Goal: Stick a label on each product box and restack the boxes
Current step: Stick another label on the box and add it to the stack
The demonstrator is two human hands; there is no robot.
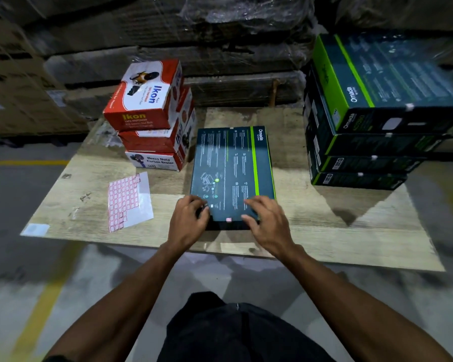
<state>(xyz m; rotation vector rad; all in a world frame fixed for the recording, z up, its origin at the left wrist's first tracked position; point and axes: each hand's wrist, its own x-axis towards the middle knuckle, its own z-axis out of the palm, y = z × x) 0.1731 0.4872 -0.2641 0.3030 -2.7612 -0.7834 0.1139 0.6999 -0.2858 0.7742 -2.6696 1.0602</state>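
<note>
Five dark Omada boxes [233, 168]; three red Ikon boxes [147, 97]; one label sheet [128, 202]; two hands [188, 220].

A pale wooden board [311, 226] carries a label sheet [130, 202], red boxes [154, 160], a dark box [233, 165] and a dark stack [358, 180].

one camera, worn on my head
it looks forward and down from close above my hands onto the wooden board [324, 226], pallet stacks filling the background.

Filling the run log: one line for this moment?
step: labelling | both hands on near end of flat Omada box | pink label at near edge | label sheet left
</note>
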